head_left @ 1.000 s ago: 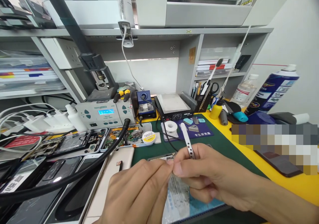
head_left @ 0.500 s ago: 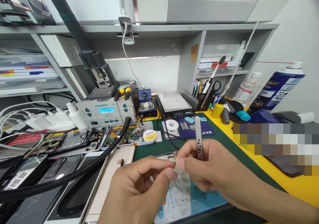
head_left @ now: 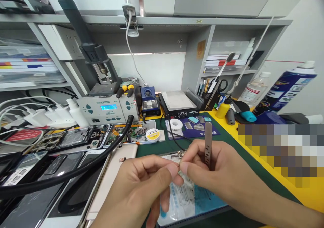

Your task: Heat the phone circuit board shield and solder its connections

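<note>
My left hand [head_left: 141,184] is closed in a pinch, thumb against index finger, its other fingers hanging lower. Whatever sits in that pinch is too small to name. Held upright in my right hand [head_left: 217,169] are metal tweezers [head_left: 208,140] with holes along the arm, their tips hidden by the fingers. The right thumb and index finger meet the left fingertips. Below both hands lies a blue and white plastic-covered sheet [head_left: 186,199], with a small circuit part [head_left: 179,153] at its far edge.
A hot air station [head_left: 108,109] stands at back left, its black hose [head_left: 101,165] crossing phones [head_left: 78,187]. Behind the hands are a parts tray [head_left: 154,124], a solder spool [head_left: 174,124] and a hot plate [head_left: 177,101]. A spray can [head_left: 286,86] leans at right.
My left thumb has risen to press against the index finger, and the lower left fingers have dropped. The right hand and tweezers have shifted slightly right. The view has tilted down a little.
</note>
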A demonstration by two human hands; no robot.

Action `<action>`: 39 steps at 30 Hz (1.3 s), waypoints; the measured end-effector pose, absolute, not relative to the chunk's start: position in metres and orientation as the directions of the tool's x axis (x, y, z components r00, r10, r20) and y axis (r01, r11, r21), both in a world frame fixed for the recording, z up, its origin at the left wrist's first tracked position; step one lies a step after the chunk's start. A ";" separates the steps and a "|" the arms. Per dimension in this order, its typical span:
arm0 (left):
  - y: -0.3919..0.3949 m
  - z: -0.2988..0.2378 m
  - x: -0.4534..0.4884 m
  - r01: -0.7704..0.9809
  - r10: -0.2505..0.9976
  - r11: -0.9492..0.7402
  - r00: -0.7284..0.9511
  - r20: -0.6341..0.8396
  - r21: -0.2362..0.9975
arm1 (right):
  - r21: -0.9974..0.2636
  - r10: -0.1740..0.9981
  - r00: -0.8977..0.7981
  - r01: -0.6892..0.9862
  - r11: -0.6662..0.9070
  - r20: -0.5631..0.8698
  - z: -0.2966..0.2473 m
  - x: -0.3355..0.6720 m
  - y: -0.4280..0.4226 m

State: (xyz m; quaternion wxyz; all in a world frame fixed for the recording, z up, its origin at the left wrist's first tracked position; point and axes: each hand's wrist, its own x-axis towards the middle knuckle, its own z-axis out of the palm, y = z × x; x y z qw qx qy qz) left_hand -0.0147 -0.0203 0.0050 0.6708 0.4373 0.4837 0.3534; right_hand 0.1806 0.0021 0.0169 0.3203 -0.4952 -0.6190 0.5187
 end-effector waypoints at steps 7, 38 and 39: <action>-0.021 0.007 -0.014 -0.037 0.900 0.391 0.223 -0.374 0.919 | -0.956 0.939 -0.321 0.292 -0.028 -0.126 0.016 0.179 -0.002; -0.018 0.012 -0.018 -0.104 0.877 0.417 0.306 -0.370 0.903 | -0.793 0.914 -0.324 0.475 0.382 0.246 0.008 0.181 -0.004; -0.018 0.012 -0.018 -0.108 0.879 0.412 0.309 -0.364 0.905 | -0.791 0.911 -0.328 0.475 0.386 0.248 0.008 0.182 -0.005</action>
